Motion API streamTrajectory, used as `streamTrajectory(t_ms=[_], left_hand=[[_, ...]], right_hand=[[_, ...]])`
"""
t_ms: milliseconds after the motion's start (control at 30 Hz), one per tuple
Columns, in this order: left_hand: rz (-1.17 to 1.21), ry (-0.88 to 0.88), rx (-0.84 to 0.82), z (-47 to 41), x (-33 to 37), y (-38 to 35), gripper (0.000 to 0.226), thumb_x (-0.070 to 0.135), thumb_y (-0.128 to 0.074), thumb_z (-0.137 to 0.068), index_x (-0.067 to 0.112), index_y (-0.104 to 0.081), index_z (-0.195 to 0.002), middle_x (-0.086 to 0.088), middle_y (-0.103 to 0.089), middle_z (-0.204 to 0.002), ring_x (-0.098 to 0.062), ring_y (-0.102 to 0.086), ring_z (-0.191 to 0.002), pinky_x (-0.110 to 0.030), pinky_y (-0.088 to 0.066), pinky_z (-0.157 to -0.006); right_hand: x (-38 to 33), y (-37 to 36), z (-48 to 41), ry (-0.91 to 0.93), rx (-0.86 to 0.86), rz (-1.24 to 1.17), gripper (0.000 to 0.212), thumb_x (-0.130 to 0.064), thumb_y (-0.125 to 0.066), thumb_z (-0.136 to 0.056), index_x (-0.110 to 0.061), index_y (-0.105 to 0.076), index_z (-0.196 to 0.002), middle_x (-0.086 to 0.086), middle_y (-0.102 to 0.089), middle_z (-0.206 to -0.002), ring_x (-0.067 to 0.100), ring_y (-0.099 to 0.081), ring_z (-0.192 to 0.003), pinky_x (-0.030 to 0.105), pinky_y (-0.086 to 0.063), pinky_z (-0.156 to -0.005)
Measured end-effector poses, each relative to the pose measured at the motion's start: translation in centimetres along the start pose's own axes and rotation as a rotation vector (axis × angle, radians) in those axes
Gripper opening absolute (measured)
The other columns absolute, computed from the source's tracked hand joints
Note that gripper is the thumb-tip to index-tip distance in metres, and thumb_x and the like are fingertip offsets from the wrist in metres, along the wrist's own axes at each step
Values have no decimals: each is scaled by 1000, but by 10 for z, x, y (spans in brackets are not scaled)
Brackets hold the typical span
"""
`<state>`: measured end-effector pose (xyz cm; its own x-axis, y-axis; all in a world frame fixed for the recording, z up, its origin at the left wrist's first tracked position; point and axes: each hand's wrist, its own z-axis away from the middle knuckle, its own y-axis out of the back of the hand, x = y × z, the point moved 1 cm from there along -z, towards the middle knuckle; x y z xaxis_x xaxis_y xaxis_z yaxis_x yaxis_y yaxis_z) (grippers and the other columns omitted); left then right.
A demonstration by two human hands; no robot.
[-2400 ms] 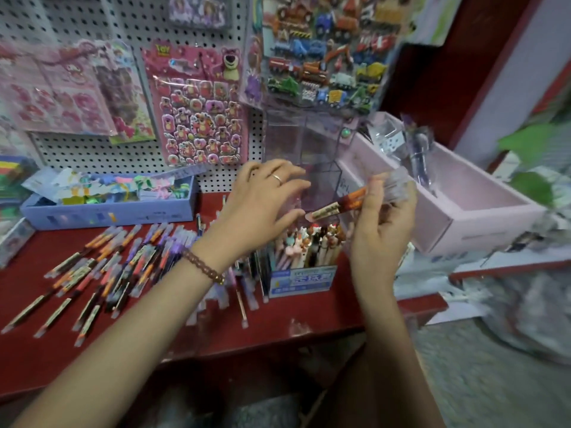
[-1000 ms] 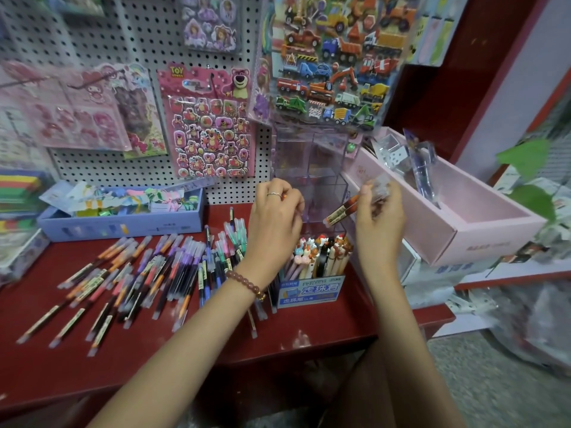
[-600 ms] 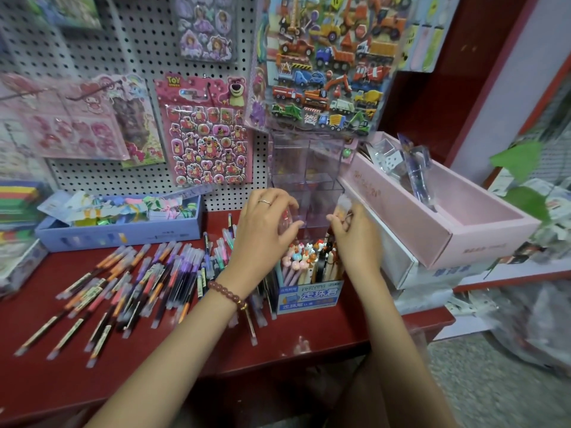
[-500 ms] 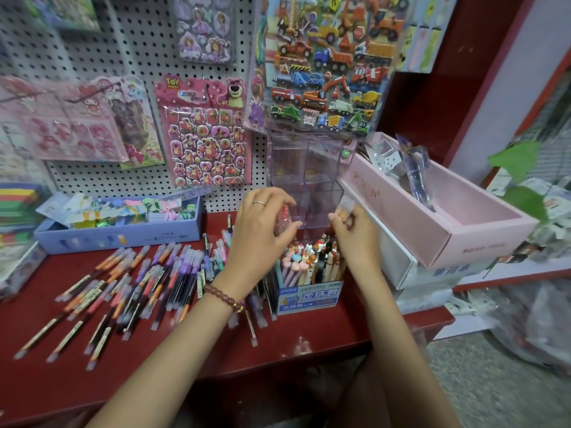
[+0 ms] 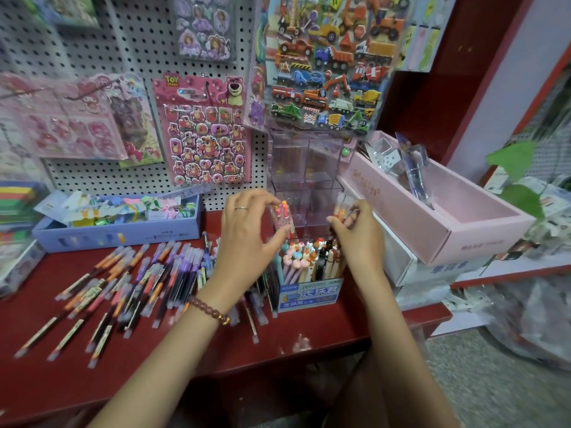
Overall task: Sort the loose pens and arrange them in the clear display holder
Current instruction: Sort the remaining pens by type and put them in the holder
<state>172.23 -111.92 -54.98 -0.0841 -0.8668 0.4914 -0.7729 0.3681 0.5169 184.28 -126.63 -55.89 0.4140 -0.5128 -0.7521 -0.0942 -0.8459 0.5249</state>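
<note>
Currently left hand [image 5: 247, 230] pinches pink pens [image 5: 282, 216], right hand [image 5: 355, 230] grips orange pens [image 5: 341, 208]; light, stiff, slick; hold mid-barrel.

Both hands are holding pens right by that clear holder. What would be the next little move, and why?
Probably lowering the pens in the left hand into a front compartment of the clear holder: they stand upright just before it, and its compartments look empty.

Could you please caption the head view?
Both hands, left hand and right hand, hold pens before the clear display holder.
</note>
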Motion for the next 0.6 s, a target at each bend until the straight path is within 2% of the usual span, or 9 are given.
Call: streamTrajectory(t_ms=[67, 233, 300, 367, 500, 600], left_hand=[[16, 15, 14, 2, -1, 4, 34, 32, -63, -79, 16, -56, -109, 8, -47, -116, 1, -24, -110, -25, -25, -96], [22, -12, 4, 13, -5, 16, 32, 30, -63, -81, 16, -56, -108, 12, -42, -114, -3, -27, -111, -17, -22, -94], [-3, -32, -11, 22, -10, 26, 28, 30, -60, -83, 15, -57, -106, 9, -45, -113, -8, -31, -112, -20, -23, -96], [-27, -36, -38, 32, -20, 38, 24, 30, -54, -87, 14, -59, -104, 4, -50, -112, -13, -38, -112, -24, -26, -97], [-25, 46, -73, 57, -51, 65, 13, 16, -53, -89, 12, -59, -100, 5, -52, -103, -13, -48, -101, -23, -34, -89], [-14, 161, -75, 82, -78, 87, 11, 5, -56, -88, 12, -59, -96, 4, -56, -95, -9, -50, -86, -21, -36, -75]], right_hand=[[-1, 1, 4, -8, 34, -73, 36, -26, -73, -81, -18, -44, -102, -8, -45, -68, 14, -50, -67, 23, -35, -54], [-16, 11, 28, 6, 134, -158, 48, -27, -71, -83, -19, -40, -118, -13, -43, -76, 11, -52, -74, 21, -35, -54], [-29, 14, 45, 63, 170, -249, 40, -26, -68, -85, -21, -41, -115, -10, -43, -77, 9, -49, -68, 23, -39, -55], [-47, 12, 67, 129, 162, -409, 27, -17, -65, -87, -25, -44, -103, -7, -42, -73, 5, -43, -60, 24, -39, -57], [-74, -6, 114, 229, -14, -627, 32, 2, -59, -87, -28, -46, -89, -6, -39, -65, 1, -38, -56, 12, -34, -54], [-79, -35, 143, 232, -234, -678, 25, -2, -57, -86, -26, -49, -83, 2, -40, -62, 3, -38, -56, 15, -33, -53]])
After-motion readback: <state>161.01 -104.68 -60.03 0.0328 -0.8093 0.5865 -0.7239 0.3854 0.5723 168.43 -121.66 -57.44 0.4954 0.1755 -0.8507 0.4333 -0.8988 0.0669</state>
